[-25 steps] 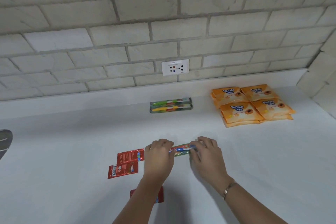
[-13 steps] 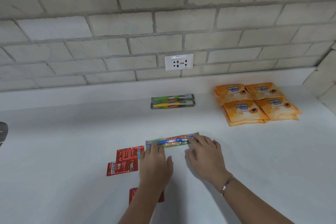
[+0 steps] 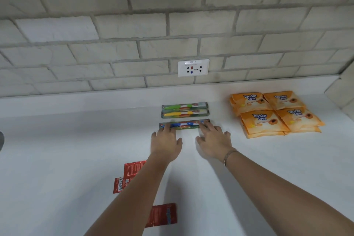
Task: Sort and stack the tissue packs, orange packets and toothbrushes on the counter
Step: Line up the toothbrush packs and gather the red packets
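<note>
A packaged blue toothbrush (image 3: 184, 124) lies flat on the white counter (image 3: 67, 140), just in front of two packaged toothbrushes (image 3: 184, 110), one green and one yellow, near the back ledge. My left hand (image 3: 165, 141) touches the blue pack's left end with straight fingers. My right hand (image 3: 213, 140) touches its right end the same way. Several orange "Tender Love" tissue packs (image 3: 275, 114) sit stacked in a block at the right. Red packets (image 3: 128, 176) lie near my left forearm, and another red packet (image 3: 164, 214) lies closer to me, partly hidden by the arm.
A white wall socket (image 3: 193, 67) is set in the brick wall above the toothbrushes. A side wall (image 3: 344, 86) closes the counter at the right. A dark object (image 3: 1, 140) shows at the left edge.
Both hands have pushed the blue toothbrush pack away from me, from beside the red packets to just in front of the green and yellow pair. The fingers went from curled to straight.
</note>
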{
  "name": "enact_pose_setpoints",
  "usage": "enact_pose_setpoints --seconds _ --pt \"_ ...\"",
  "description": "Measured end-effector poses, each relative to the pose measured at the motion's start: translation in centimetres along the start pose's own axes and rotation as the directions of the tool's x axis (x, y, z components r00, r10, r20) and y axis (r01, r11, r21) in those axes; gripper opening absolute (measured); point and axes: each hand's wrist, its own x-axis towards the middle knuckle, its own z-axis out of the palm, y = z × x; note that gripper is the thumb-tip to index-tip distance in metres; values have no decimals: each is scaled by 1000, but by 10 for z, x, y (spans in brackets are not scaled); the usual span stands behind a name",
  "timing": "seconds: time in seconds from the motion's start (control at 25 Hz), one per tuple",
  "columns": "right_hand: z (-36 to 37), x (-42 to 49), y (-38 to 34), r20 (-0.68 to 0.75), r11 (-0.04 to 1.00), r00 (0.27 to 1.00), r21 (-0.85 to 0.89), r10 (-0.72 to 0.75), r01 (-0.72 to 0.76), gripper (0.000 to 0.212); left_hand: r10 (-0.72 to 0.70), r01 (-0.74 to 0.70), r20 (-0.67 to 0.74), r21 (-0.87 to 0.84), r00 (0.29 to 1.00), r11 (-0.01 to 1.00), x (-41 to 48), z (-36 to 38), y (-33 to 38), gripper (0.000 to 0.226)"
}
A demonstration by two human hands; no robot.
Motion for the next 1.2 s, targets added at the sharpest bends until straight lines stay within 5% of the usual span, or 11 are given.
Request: enact_pose_setpoints --seconds 0.64,0.88,1.2 --pt "-3 7 5 5 988 1000 151 -17 16 64 139 -139 -4 -142 990 980 1 -8 -20 54" --pt "21 -47 -19 -68 958 996 276 -65 81 44 31 -61 -98 -319 995 946 -55 -7 -70 35" --pt "60 -126 -67 -17 894 932 277 -363 353 29 -196 125 -212 -309 957 943 -149 15 -121 14"
